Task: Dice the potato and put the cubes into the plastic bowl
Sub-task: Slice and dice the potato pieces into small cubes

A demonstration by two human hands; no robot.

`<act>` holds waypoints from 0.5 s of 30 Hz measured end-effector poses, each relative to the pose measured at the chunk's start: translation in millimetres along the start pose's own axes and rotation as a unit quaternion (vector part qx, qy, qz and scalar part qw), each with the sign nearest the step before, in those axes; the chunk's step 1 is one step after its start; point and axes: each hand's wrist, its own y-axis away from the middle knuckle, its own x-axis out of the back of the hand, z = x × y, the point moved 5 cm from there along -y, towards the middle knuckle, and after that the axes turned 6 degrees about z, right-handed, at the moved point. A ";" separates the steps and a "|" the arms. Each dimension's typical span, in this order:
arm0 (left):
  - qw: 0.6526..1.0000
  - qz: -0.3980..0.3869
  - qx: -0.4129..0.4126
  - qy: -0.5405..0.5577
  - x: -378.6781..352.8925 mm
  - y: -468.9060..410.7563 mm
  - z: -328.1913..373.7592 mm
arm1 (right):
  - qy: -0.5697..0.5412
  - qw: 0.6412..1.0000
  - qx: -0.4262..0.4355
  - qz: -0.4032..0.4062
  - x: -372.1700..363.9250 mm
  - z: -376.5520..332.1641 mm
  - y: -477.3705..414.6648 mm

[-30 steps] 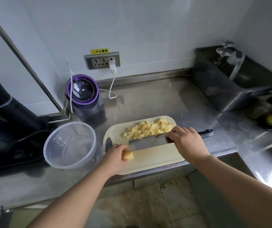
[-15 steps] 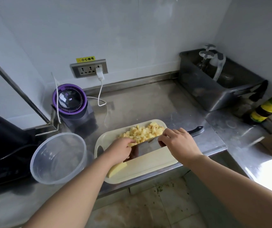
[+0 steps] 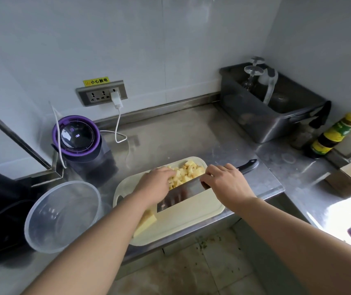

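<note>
The right hand (image 3: 226, 185) grips the cleaver (image 3: 179, 195) at the top of its blade, fingers curled over the spine, the black handle poking out behind. The blade stands tilted on the cutting board (image 3: 193, 213). The left hand (image 3: 156, 185) rests on the pile of potato cubes (image 3: 188, 173) at the board's far end, fingers bent down into them; whether it holds any, I cannot tell. An uncut potato piece (image 3: 145, 223) lies at the board's near left edge. The plastic bowl (image 3: 63, 216) sits left of the board, just beside it
</note>
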 end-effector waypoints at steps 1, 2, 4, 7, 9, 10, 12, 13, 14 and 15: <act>0.999 0.017 0.023 0.037 4.9 0.4 -6.8 | -0.001 1.000 -0.010 -0.007 0.8 2.1 0.6; 0.996 0.039 0.048 0.071 10.0 1.7 -15.2 | -0.005 1.000 -0.018 -0.007 1.1 4.2 1.3; 0.984 0.079 0.110 0.118 17.8 10.0 -36.6 | -0.027 0.999 -0.045 -0.009 1.2 7.4 2.9; 0.976 0.077 0.177 0.105 18.1 33.0 -60.4 | -0.088 0.988 -0.116 -0.047 -0.5 9.2 6.5; 0.976 0.012 0.202 0.077 5.7 50.7 -66.4 | -0.129 0.977 -0.154 -0.076 -3.5 5.9 8.9; 0.973 -0.034 0.214 0.081 -3.5 59.3 -67.9 | -0.150 0.971 -0.161 -0.091 -4.7 2.0 9.8; 0.965 -0.105 0.222 0.089 -22.0 73.3 -69.4 | -0.189 0.961 -0.158 -0.126 -7.3 -9.2 12.4; 0.966 -0.118 0.216 0.074 -28.3 77.5 -69.4 | -0.200 0.957 -0.153 -0.146 -7.4 -16.2 13.6; 0.972 -0.117 0.200 0.046 -32.3 79.6 -68.4 | -0.209 0.952 -0.150 -0.166 -8.0 -23.0 14.8; 0.977 -0.111 0.184 0.007 -34.9 80.8 -66.9 | -0.213 0.949 -0.142 -0.185 -10.6 -29.1 16.6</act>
